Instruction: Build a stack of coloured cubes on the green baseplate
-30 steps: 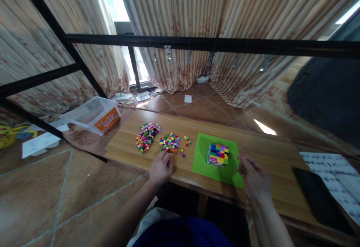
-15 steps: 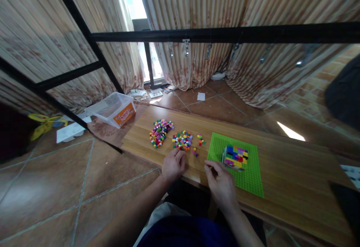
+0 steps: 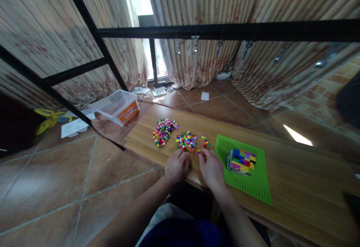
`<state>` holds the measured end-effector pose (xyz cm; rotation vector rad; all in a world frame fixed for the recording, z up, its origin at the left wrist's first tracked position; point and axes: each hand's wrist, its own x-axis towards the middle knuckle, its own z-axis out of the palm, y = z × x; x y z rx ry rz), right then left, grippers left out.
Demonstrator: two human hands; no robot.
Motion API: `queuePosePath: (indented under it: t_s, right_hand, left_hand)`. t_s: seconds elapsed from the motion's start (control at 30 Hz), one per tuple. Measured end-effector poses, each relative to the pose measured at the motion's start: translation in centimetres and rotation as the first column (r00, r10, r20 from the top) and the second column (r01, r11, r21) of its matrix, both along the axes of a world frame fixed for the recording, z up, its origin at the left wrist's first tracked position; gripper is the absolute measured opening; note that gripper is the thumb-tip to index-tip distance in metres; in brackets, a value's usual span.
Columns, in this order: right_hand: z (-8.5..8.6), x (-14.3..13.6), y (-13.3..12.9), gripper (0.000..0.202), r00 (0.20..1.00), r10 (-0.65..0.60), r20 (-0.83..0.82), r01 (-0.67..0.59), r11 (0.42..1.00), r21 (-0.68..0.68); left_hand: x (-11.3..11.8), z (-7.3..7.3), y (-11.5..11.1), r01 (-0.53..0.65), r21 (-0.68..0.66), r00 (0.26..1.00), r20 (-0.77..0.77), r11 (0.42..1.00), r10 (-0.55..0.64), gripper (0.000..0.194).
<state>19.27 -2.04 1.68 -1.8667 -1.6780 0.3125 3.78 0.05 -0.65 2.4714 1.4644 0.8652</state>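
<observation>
My left hand (image 3: 177, 166) rests at the table's near edge, just below the middle pile of small building bricks (image 3: 186, 140). Its fingers are curled together, and what they hold, if anything, is hidden. Over the table to its right, my right hand (image 3: 211, 167) pinches at a few loose bricks (image 3: 198, 151), its thumb and fingertips closed around a small brick that is mostly covered. Beyond the fingertips lies a short cluster of coloured bricks (image 3: 205, 142). A block built of multicoloured bricks (image 3: 242, 161) stands on a green baseplate (image 3: 253, 190) to the right.
A larger curved pile of bricks (image 3: 163, 132) lies to the left on the wooden table (image 3: 295, 179). A clear plastic box (image 3: 118, 106) with an orange label stands beyond the table's left end. Black metal bars (image 3: 225, 32) cross in front of the curtains.
My right hand has moved left and forward, from beside the baseplate to the loose bricks. My left hand stays near the middle pile. The view has shifted slightly.
</observation>
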Motion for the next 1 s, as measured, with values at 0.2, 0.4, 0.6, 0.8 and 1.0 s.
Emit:
queuePosePath:
  t_s: [0.2,0.4,0.6,0.8,1.0]
  right_hand:
    - [0.0,-0.1,1.8,0.026,0.998,0.018,0.055,-0.017,1.000,-0.025]
    - [0.1,-0.3,2.5,0.026,0.999,0.017,0.033,-0.016,1.000,-0.024]
    - [1.8,-0.5,0.7,0.028,0.997,0.012,-0.074,-0.013,1.000,-0.008]
    - [3.2,1.1,-4.6,0.027,0.830,-0.001,-0.557,0.006,1.000,0.007]
    - [2.9,6.2,-9.1,0.037,0.719,-0.261,-0.644,0.309,0.950,-0.040]
  left_hand:
    - [-0.1,0.1,0.0,-0.001,0.000,1.000,-0.012,1.000,0.001,0.018]
    - [-0.1,0.4,0.0,0.003,0.000,1.000,0.010,1.000,-0.003,0.019]
    - [-0.1,0.6,0.1,-0.004,0.005,1.000,0.025,1.000,0.004,0.020]
    - [-0.2,0.5,0.2,-0.010,-0.008,1.000,0.017,1.000,0.010,0.022]
    - [-0.4,0.4,0.3,0.006,-0.007,1.000,0.026,1.000,-0.006,0.020]
